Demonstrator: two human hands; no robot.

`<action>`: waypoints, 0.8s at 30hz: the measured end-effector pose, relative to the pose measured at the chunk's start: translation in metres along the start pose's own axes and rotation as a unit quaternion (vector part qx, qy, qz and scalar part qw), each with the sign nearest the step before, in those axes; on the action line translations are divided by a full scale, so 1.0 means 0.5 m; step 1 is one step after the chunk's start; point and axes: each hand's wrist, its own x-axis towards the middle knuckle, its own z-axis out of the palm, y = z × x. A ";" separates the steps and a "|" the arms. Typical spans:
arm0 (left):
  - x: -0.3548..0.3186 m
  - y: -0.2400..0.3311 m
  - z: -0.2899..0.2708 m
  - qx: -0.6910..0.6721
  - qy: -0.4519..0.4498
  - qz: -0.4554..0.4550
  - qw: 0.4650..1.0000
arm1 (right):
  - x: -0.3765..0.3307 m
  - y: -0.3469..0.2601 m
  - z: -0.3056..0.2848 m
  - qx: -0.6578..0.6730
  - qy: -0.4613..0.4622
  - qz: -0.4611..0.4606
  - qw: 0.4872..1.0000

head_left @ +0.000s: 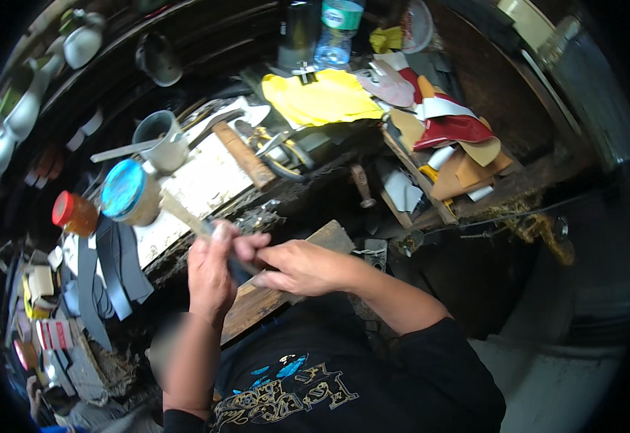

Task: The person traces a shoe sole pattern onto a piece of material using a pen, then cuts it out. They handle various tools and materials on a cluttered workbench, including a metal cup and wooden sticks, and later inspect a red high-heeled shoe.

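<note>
My left hand (212, 270) is closed, thumb up, around a pale flat stick (180, 214) that juts out toward the jars. Close by on the right, my right hand (302, 267) has its fingers curled in and its tips meet the left fingers. What it grips is hidden and smeared by motion. A dark narrow piece (237, 273) shows between the two hands, too blurred to name. Under them a wooden board (257, 307) lies slanted across my lap.
Ahead are a blue-lidded jar (124, 191), red-lidded jar (75, 213), grey cup (162, 141), hammer (243, 155) and yellow cloth (322, 97). Dark strips (116, 260) hang at left. Leather scraps (466, 144) fill a wooden tray (419, 191) at right; a bottle (338, 36) stands behind.
</note>
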 end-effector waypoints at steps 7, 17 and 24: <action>-0.047 0.041 -0.067 0.005 0.083 -0.040 0.996 | -0.270 0.149 -0.188 -0.289 0.452 0.176 0.825; -0.061 0.002 -0.010 0.069 0.024 -0.138 0.988 | -0.264 0.410 -0.399 -0.558 0.372 0.332 0.664; -0.079 0.007 -0.029 0.106 0.086 -0.171 0.976 | -0.193 0.348 -0.511 -0.489 0.305 0.490 0.654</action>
